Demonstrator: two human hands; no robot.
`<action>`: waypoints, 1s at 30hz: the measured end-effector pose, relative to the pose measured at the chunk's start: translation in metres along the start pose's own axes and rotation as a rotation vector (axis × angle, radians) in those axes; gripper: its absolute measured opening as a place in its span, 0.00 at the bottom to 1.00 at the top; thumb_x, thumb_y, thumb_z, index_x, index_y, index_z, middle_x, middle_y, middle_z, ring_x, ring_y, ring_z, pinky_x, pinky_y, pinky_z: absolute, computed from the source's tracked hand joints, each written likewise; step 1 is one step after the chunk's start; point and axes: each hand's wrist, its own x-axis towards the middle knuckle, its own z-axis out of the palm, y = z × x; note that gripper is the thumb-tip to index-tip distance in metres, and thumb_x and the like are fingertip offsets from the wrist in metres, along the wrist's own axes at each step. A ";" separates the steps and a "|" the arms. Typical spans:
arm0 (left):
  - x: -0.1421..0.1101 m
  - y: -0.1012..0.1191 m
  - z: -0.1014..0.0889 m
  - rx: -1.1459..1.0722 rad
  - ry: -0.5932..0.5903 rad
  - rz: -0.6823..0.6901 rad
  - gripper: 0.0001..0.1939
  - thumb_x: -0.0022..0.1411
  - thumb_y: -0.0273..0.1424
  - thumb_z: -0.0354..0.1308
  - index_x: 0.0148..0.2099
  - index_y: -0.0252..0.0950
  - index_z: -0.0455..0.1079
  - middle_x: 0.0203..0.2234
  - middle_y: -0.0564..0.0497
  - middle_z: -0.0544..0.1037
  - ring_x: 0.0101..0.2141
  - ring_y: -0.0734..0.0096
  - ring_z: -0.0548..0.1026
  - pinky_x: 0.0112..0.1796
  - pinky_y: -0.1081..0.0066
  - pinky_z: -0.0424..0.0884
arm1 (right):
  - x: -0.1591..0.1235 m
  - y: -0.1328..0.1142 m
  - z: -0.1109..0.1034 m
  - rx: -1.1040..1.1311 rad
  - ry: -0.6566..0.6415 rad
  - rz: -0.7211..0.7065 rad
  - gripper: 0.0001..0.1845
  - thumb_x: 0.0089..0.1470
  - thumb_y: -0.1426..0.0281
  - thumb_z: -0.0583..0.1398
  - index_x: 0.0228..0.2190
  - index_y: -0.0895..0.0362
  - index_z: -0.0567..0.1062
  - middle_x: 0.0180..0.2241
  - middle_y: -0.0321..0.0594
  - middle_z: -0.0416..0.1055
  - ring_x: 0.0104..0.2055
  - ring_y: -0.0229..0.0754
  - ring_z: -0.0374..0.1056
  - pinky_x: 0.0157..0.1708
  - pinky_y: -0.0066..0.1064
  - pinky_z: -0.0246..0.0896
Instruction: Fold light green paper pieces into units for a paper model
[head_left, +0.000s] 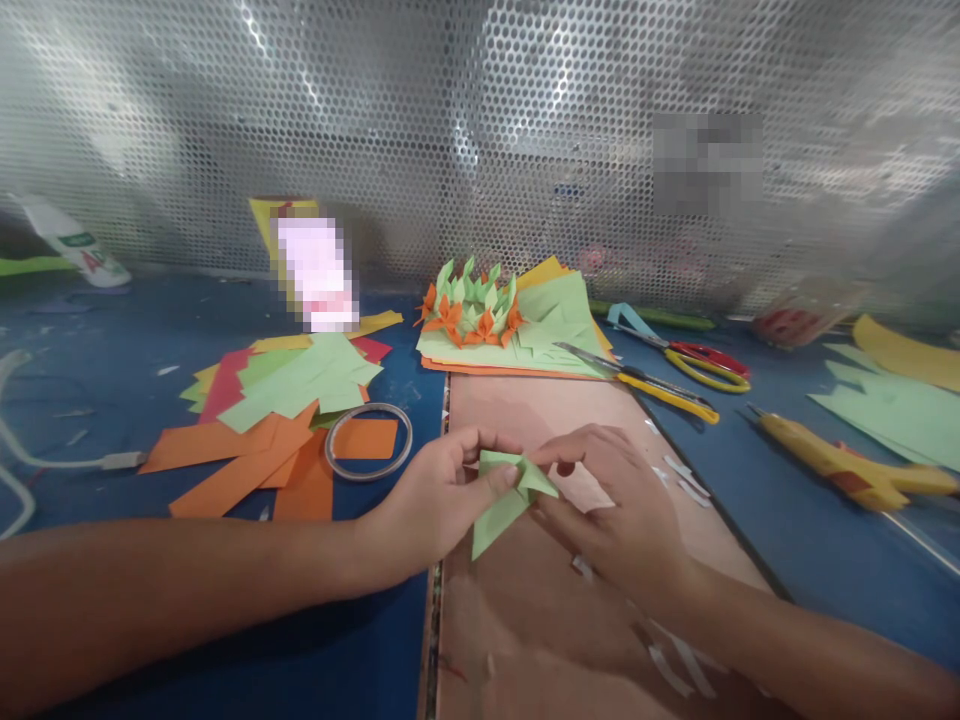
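Surface: blue tabletop (360, 640), brown board (517, 650) before me — paper scraps (686, 482) on it. Room: silvery perforated metal sheet (405, 110) behind table. In hand: folded light-green paper (495, 518), held above board; my left hand (435, 495) pinching it under thumb, my right hand (630, 510) gripping its right side. Lettering: white bottle (84, 250), far left — red "A" on label (rest unreadable).

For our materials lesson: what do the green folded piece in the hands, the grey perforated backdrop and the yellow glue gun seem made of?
Green folded piece: matte paper, judging by thin edges and sharp creases.
Grey perforated backdrop: shiny, probably metal, given bright streaked highlights, though plastic is possible.
Yellow glue gun: likely smooth plastic, from its evenly coloured body.
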 end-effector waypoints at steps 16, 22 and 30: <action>0.004 0.000 0.003 -0.061 0.056 -0.074 0.08 0.52 0.33 0.60 0.32 0.32 0.69 0.25 0.55 0.73 0.26 0.78 0.69 0.30 0.77 0.64 | -0.001 0.004 0.000 0.000 0.013 -0.091 0.10 0.41 0.76 0.61 0.29 0.53 0.70 0.27 0.34 0.75 0.30 0.42 0.67 0.33 0.36 0.56; 0.005 -0.001 0.001 -0.112 0.058 -0.129 0.10 0.51 0.34 0.61 0.34 0.33 0.70 0.26 0.52 0.75 0.27 0.76 0.71 0.32 0.74 0.66 | 0.000 0.005 0.000 -0.018 0.047 -0.129 0.09 0.42 0.75 0.60 0.29 0.54 0.69 0.26 0.34 0.75 0.29 0.41 0.68 0.32 0.35 0.56; 0.002 0.001 0.003 0.021 0.059 -0.045 0.07 0.52 0.31 0.58 0.30 0.33 0.67 0.23 0.56 0.70 0.25 0.80 0.65 0.29 0.78 0.61 | -0.001 0.000 -0.003 -0.018 0.050 -0.179 0.10 0.41 0.78 0.61 0.28 0.54 0.71 0.27 0.34 0.76 0.28 0.40 0.67 0.32 0.34 0.55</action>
